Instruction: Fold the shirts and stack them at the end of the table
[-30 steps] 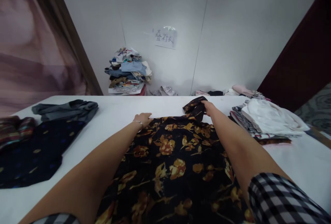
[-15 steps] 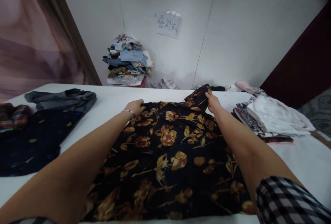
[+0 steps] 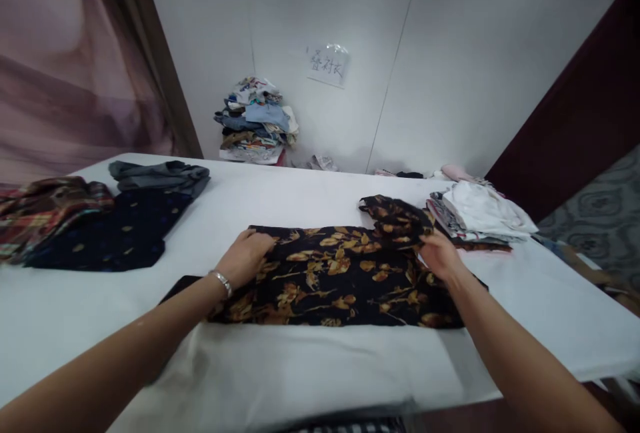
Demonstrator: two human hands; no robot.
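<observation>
A black shirt (image 3: 325,280) with a golden-brown flower print lies spread across the table's near part, its lower edge at the front. My left hand (image 3: 245,258) grips the shirt's upper left edge, fingers curled over the cloth. At the upper right, my right hand (image 3: 440,256) has its fingers closed on the same shirt, beside a crumpled sleeve-like part (image 3: 397,216) that sticks up past the upper edge. Another dark flap of cloth shows behind my left wrist, partly hidden by the forearm.
On the left lie a navy garment (image 3: 117,233), a grey one (image 3: 160,174) and a red plaid one (image 3: 55,210). Folded clothes with a white piece (image 3: 487,210) on top are stacked at right. A tall clothes pile (image 3: 257,123) stands beyond the white table (image 3: 300,193), below a paper sign (image 3: 327,65).
The shirt has come nearer the front edge and looks shorter front to back. Both hands moved lower in view, still gripping it. The sleeve-like part is more crumpled; the camera view shifted.
</observation>
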